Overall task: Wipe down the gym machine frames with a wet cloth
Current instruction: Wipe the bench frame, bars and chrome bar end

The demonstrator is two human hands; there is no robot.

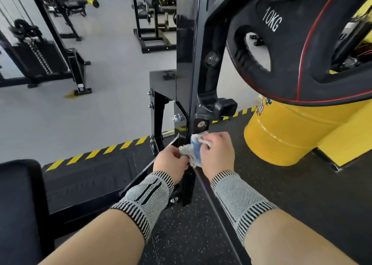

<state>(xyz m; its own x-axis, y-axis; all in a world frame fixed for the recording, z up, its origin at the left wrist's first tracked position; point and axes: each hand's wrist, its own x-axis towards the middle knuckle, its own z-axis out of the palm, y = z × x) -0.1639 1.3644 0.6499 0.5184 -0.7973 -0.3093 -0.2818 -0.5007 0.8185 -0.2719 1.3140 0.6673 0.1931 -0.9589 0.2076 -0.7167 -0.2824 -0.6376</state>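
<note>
A black upright machine frame (186, 63) rises through the middle of the view. Low on it, just under a black bracket, a blue and white cloth (194, 149) is bunched against the post. My left hand (170, 163) grips the cloth's left end with curled fingers. My right hand (218, 154) holds the right side of the cloth, fingers curled over it. Both wrists wear grey knitted bands. The hands hide part of the cloth and the frame behind it.
A black 10 kg weight plate (302, 49) hangs at the upper right, above a yellow drum (285, 135). A black padded seat (18, 204) sits at the lower left. Yellow-black hazard tape (94, 154) edges the dark rubber mat. Other machines (153, 16) stand on the grey floor behind.
</note>
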